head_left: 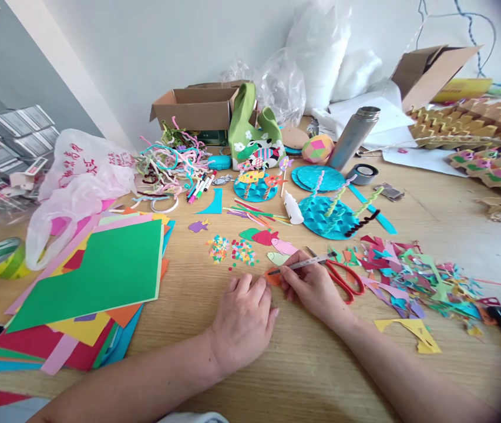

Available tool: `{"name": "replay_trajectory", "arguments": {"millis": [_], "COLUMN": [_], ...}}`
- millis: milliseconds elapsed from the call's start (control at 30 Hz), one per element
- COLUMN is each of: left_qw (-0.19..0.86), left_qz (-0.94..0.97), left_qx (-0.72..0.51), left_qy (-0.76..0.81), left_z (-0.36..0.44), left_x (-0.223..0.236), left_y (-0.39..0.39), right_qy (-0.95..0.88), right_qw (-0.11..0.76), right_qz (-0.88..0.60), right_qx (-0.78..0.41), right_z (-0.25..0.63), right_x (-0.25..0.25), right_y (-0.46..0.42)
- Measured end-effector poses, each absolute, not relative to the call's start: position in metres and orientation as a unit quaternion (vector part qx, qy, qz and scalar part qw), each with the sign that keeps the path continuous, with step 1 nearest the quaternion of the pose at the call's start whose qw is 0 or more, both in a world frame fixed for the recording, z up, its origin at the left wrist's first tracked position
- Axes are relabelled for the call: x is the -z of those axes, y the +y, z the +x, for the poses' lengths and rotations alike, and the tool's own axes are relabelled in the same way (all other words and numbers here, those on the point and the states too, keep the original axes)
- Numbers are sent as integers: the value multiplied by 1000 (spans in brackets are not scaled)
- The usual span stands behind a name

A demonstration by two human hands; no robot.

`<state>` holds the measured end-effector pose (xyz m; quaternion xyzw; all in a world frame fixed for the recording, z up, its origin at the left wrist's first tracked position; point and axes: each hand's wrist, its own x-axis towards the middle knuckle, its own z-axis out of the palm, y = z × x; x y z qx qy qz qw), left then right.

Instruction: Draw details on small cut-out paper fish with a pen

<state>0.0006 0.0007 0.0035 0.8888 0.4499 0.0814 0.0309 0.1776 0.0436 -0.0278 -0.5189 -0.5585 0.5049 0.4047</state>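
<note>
A silver-grey pen (pixel 309 262) is pinched in my right hand (pixel 314 288), its tip on a small orange paper cutout (pixel 273 277). My left hand (pixel 245 320) rests palm down with bent fingers, the fingertips holding the cutout's left edge against the table. My fingers partly cover the cutout, so its full outline is hidden. Just beyond lie green, red, pink and pale green paper fish (pixel 264 237). Red-handled scissors (pixel 342 279) lie right beside my right hand, blades partly hidden. Two small heaps of paper dots (pixel 244 251) sit beyond my left hand.
Coloured paper sheets (pixel 100 270) are stacked at left, paper scraps (pixel 426 276) spread at right. Farther back are a blue egg-carton disc (pixel 327 217), a white glue bottle (pixel 293 208), markers (pixel 200 187), pipe cleaners (pixel 175 158), a steel flask (pixel 356 138) and a cardboard box (pixel 195 106).
</note>
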Motion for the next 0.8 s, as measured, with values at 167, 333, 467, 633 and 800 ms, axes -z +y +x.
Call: {"name": "replay_trajectory", "arguments": {"millis": [167,333,467,633,800], "left_qw": [28,25,25,26,27], "left_qz": [889,888,888,888,889], "left_qx": [-87,-89,-88,-91,-87], "left_qy": [448,450,450,450,449], "left_z": [1,1,0,0,0], "left_x": [-4,-4,-3,-3,-3], "left_y": [0,1,0,0,1], "right_qy": [-558,-563,-562,-564,-559], "right_qw": [403,402,402,398,398], "right_qz": [-522,-523,-523,-526,-526], "right_qx": [-504,-498,-499,-498,-503], "right_z": [177,178,178,178,177], "right_x": [26,27,27,26,26], "right_y": [43,42,43,42,43]}}
